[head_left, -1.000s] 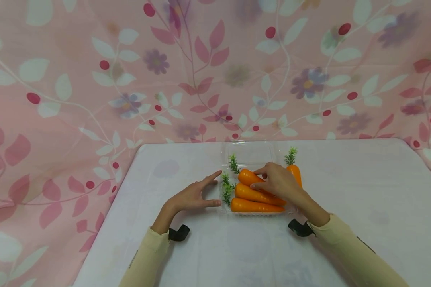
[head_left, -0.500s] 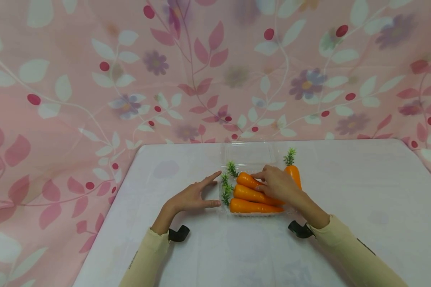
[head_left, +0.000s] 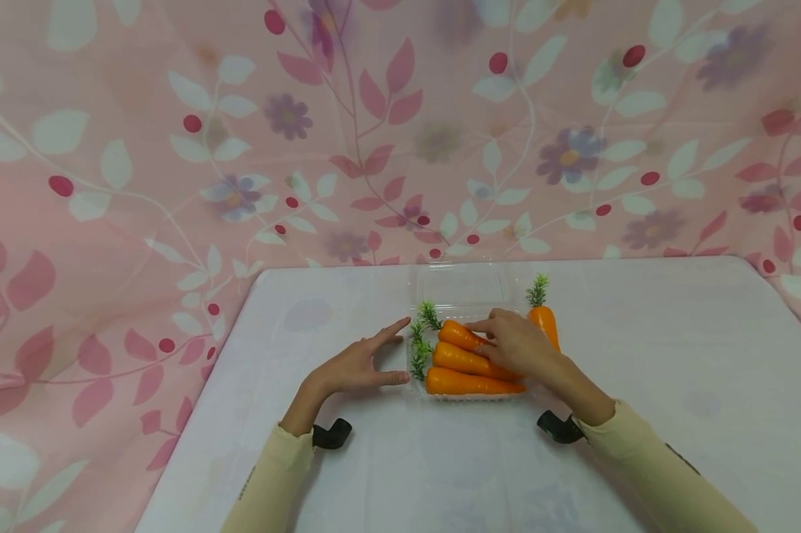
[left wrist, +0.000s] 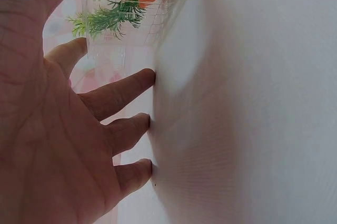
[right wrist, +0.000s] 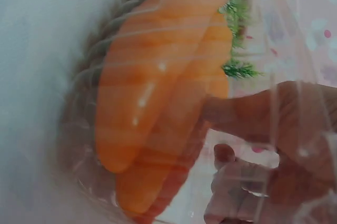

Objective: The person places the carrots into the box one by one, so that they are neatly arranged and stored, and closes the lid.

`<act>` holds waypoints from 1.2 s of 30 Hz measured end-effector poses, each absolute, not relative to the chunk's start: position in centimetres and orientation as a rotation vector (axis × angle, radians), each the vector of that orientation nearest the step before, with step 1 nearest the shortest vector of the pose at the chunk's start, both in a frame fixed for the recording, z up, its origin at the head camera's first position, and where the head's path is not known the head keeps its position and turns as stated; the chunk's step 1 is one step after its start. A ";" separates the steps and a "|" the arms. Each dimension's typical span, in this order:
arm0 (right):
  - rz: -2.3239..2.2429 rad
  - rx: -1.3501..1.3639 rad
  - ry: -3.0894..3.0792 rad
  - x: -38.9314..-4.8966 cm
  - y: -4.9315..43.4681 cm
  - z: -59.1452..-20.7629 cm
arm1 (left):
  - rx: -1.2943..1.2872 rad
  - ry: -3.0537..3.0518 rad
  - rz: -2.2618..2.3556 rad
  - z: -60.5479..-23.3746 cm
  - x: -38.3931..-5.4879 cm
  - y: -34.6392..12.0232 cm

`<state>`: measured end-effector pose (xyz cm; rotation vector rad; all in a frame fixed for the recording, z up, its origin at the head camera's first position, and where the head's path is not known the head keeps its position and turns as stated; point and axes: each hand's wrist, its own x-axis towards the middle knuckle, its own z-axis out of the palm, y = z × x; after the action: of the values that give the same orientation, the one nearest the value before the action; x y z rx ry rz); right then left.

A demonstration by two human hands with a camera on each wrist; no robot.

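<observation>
Three toy carrots lie side by side in a clear plastic box (head_left: 475,397), with green tops at the left: a front carrot (head_left: 470,382), a middle carrot (head_left: 466,360) and a rear carrot (head_left: 459,334). My right hand (head_left: 522,345) pinches the rear carrot between thumb and forefinger, covering its tip. Through the clear wall in the right wrist view, the thumb (right wrist: 231,112) shows against an orange carrot. At the box's left side, my left hand (head_left: 357,366) is spread, thumb and forefinger at the edge. Its other fingertips rest on the table in the left wrist view.
A separate carrot (head_left: 544,323) lies right of the box, partly behind the right hand. The transparent lid (head_left: 463,283) is folded back toward the table's far edge. A pink floral cloth (head_left: 387,133) hangs behind the white table (head_left: 674,355).
The rear carrot has shifted slightly nearer and down against the middle one, with my right hand still on it. My left hand has stayed in place.
</observation>
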<state>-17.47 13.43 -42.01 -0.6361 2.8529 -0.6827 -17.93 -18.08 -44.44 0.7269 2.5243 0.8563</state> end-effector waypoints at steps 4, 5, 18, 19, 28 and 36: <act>-0.750 -0.641 2.840 -17.5 14.0 -41.6 | 0.731 2.524 0.856 -44.5 -17.9 -18.0; -0.773 -0.642 2.835 -17.5 14.1 -41.5 | 0.731 2.526 0.855 -44.5 -17.9 -18.0; -0.932 -0.637 2.874 -18.0 15.8 -40.1 | 0.737 2.531 0.849 -44.3 -17.9 -18.0; -0.941 -0.647 2.881 -18.0 15.9 -40.0 | 0.735 2.530 0.849 -44.3 -17.9 -18.0; -0.996 -0.647 2.930 -18.3 17.3 -39.8 | 0.731 2.533 0.846 -44.5 -17.9 -18.1; -1.064 -0.672 2.931 -18.3 18.4 -40.3 | 0.740 2.535 0.847 -44.5 -17.9 -18.0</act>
<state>-18.32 18.45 -40.32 -0.6723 2.9308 -1.0644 -17.88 -18.03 -44.49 0.7402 2.5354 0.8470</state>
